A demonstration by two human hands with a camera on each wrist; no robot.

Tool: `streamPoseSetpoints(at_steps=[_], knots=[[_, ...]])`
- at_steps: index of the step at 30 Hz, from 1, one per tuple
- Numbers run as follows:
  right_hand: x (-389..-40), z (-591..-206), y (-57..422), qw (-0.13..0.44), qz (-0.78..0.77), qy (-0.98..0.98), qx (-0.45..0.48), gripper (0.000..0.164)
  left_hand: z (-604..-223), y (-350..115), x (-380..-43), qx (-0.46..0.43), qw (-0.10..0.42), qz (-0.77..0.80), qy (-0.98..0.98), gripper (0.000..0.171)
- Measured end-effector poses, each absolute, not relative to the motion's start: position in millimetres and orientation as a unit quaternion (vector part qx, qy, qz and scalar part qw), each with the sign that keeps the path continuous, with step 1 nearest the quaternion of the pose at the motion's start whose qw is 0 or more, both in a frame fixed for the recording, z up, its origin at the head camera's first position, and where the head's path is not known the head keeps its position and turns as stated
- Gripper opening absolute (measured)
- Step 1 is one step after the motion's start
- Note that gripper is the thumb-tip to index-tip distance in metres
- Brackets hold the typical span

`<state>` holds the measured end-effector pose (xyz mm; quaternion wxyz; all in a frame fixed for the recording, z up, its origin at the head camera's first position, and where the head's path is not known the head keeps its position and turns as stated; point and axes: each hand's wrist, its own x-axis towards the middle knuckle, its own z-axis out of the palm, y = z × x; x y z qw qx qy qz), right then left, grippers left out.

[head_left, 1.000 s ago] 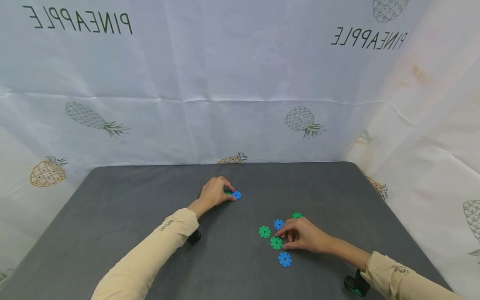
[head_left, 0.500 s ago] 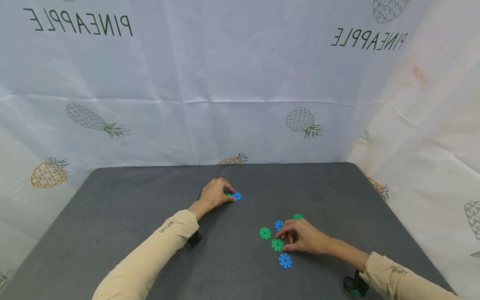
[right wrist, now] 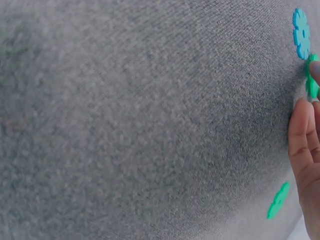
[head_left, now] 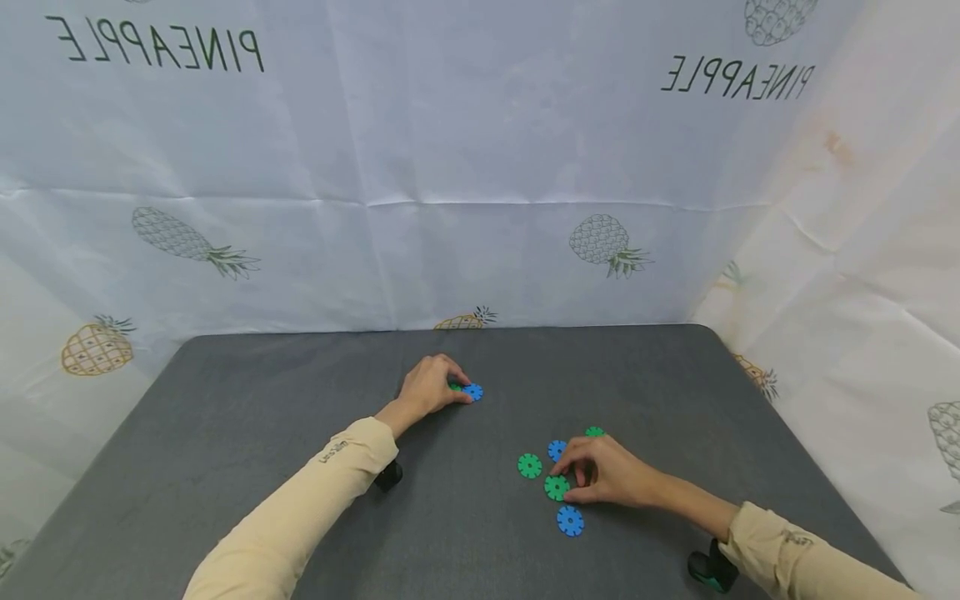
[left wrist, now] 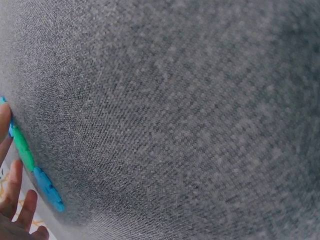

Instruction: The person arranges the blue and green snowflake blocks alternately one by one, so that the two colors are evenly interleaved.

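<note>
In the head view my left hand [head_left: 429, 385] is at the middle of the table's far part, thumb and fingers pinching at notched plastic discs: a blue disc [head_left: 473, 392] and a green disc [head_left: 455, 387] partly hidden. The left wrist view shows a green disc [left wrist: 23, 149] in line with a blue disc [left wrist: 48, 189] and another blue piece half behind a finger. To the right, my right hand [head_left: 611, 473] pinches the edge of a green notched disc [head_left: 557, 487] low over the table. A blue disc [head_left: 570, 521] lies just nearer to me.
The dark grey table [head_left: 450, 542] also bears a loose green disc [head_left: 529, 466], a blue disc [head_left: 557, 450] and a green disc [head_left: 595, 432] partly behind the right hand. A white pineapple-print cloth [head_left: 465, 167] hangs behind the far edge.
The green disc at my right fingertips has shifted slightly to the right, in toward the fingers. The left hand and the other discs look unchanged.
</note>
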<state>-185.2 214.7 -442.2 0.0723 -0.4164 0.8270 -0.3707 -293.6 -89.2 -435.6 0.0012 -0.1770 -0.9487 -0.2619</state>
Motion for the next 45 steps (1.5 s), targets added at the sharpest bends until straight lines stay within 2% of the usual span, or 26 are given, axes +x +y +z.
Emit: streamPoseSetpoints(at_steps=[20,27,38,45], knots=[[-180.1,-440.2,219.2,0.093,-0.454,0.824,-0.327,0.025,-435.8,-90.3,-295.2,-0.183,0.008,-0.262,-0.947,0.02],[-182.5,-435.5,218.1,0.115,-0.486,0.822,-0.272,0.028,-434.3,-90.5,-294.0,-0.196,0.014,-0.258,-0.946,0.02],[-196.2,-435.1,213.7,0.06,-0.493,0.832,-0.246,0.026,-436.2,-89.3,-296.0,-0.195,0.008,-0.251,-0.948,0.02],[-213.2,-431.3,214.3,0.045,-0.486,0.84,-0.236,0.027,-433.7,-86.9,-295.2,-0.182,0.0,-0.246,-0.952,0.02]])
